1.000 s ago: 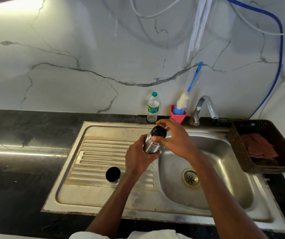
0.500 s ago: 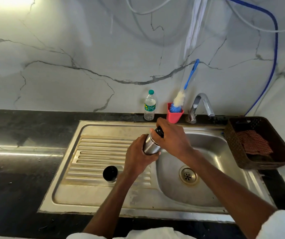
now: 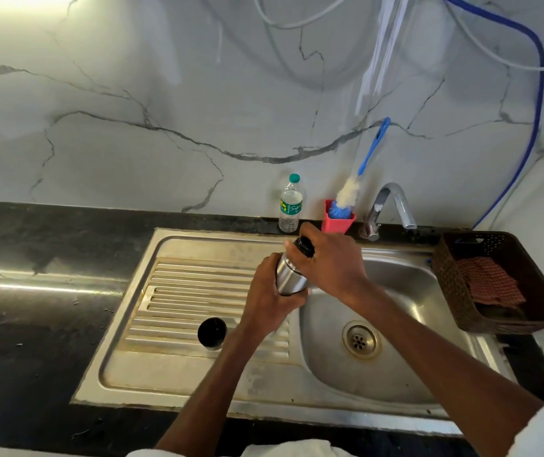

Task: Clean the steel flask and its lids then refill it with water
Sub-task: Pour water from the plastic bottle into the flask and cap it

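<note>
Over the sink (image 3: pixel 178 245), left of its drain, left hand (image 3: pixel 265 300) wraps steel flask (image 3: pixel 292 275), right hand (image 3: pixel 333 262) clamps its black inner lid (image 3: pixel 305 246), outer cap (image 3: pixel 212 332) on the drainboard; probably unscrewing; next needs counter-twist, flask steady.

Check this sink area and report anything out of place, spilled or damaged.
Nothing stands out. The left hand holds the steel flask while the right hand grips its black inner lid. The outer cap stands on the drainboard. No spill shows.
</note>
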